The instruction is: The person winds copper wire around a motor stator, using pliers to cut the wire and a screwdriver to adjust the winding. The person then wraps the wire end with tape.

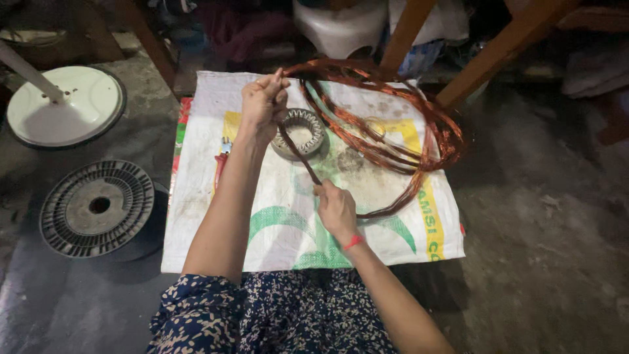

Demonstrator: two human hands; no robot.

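A big loose coil of copper wire (419, 124) lies in loops over a white woven sack (275, 229) spread on the floor. My left hand (263, 103) is raised and pinches a bundle of the wire near its top end. My right hand (337, 210), with a red band at the wrist, grips the same bundle lower down, so a straight stretch of wire runs between the two hands. Under that stretch, on the sack, rests a grey metal stator ring (300, 133) with slotted inner teeth.
A round white fan base (65, 105) with a pole stands at the far left. A grey slotted disc (97, 208) lies on the dark floor nearer me. Wooden legs (504, 46) and a white plastic stool (341, 26) stand beyond the sack. My patterned dress (282, 314) fills the foreground.
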